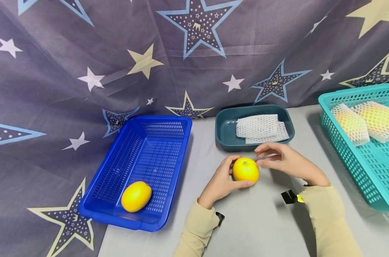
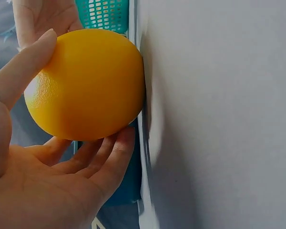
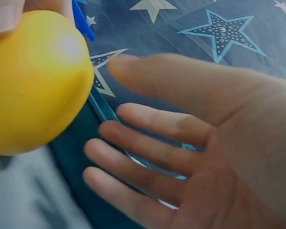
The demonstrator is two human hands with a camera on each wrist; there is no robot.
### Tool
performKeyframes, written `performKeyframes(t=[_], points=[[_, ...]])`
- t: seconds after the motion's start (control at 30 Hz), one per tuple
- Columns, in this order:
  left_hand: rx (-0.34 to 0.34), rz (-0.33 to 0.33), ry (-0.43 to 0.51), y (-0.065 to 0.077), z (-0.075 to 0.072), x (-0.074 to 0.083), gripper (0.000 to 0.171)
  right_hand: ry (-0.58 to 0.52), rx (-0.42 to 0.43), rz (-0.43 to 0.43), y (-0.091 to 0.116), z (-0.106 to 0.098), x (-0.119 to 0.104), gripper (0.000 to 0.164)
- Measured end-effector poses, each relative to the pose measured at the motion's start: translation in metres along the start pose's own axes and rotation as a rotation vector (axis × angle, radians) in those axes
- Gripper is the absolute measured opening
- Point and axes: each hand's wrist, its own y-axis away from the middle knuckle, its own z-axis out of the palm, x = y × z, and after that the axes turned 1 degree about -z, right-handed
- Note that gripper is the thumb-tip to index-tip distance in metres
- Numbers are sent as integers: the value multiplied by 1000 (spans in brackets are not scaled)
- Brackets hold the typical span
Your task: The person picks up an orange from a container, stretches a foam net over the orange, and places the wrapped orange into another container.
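An orange (image 1: 245,169) with yellow-orange skin is in my left hand (image 1: 221,181), its stem end facing up in the head view. The left thumb (image 2: 26,69) and fingers (image 2: 107,160) grip it from opposite sides, as the left wrist view shows. My right hand (image 1: 287,160) is just to the right of the orange. Its fingers (image 3: 143,148) are spread and loosely bent, holding nothing. In the right wrist view a gap shows between the orange and the right fingertips. Just behind the hands stands a dark teal tub (image 1: 224,130) with white foam net sleeves (image 1: 258,126).
A blue basket (image 1: 181,157) on the left contains another orange (image 1: 136,196). On the right, a turquoise basket (image 1: 345,164) holds two fruits in foam nets (image 1: 379,119). A star-patterned cloth (image 1: 117,46) hangs behind the grey table (image 1: 255,228).
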Motion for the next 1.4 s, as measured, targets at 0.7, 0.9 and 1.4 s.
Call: performKeyframes(t=[0.7, 0.9, 1.4], points=[[-30, -29, 22, 1, 10, 0, 75, 427, 544, -38, -31, -30, 28, 59], [-17, -22, 17, 2, 9, 3, 76, 448, 525, 18, -34, -25, 36, 66], [-4, -33, 14, 1, 0, 1, 77, 416, 583, 7, -46, -12, 34, 22]])
